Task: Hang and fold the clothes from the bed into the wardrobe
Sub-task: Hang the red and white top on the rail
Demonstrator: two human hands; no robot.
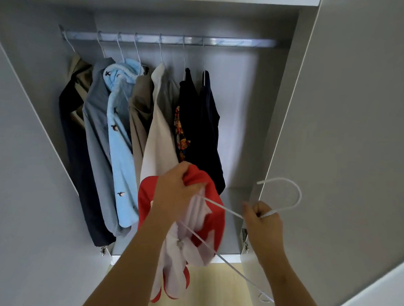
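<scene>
Below the rail (169,39), left hand (176,190) fingers clutch the red garment (210,184), partly hiding the hanger (299,194) gripped by right hand (264,221) fingers.

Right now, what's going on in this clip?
A person faces an open wardrobe. The left grip holds a bunched red and white garment; the right grip holds a white hanger below its hook, one arm poking into the garment. It is not yet hung. Other clothes hang on the rail.
</scene>
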